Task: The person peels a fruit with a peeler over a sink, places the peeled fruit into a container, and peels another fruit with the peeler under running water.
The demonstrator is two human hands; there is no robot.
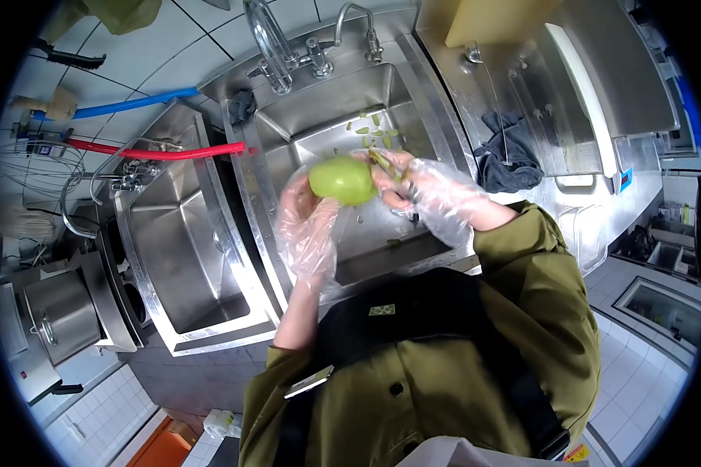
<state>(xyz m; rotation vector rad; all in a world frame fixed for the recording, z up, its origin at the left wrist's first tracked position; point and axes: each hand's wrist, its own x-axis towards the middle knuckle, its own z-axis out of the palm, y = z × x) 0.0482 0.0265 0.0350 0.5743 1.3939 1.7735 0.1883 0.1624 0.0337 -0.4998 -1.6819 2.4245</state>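
Head view: a metal sink (430, 89) spreads out before us, with a second sink (171, 245) to its left and a chrome faucet (269, 47) at its far edge. We see a red hose (163, 152) running over the left sink's far side, and a dark cloth (510, 159) bunched on the counter to the right. Above the main basin, we work in clear plastic gloves. Our right hand (432, 191) has its fingers curled closed around a slim tool (381, 162), probably a peeler, though they hide most of it. Our left hand (308, 222) cups a green fruit (339, 179) from the left and near side, fingers wrapped round it, the fruit's right end close by the tool. We cannot tell whether the blade touches the skin. Smallest are the green peel scraps (387, 142) scattered on the far part of the basin floor. We judge peeling to be in hand, at an early stage; the next move calls for a firm left grip, a shallow stroke, and left fingertips clear of the blade.
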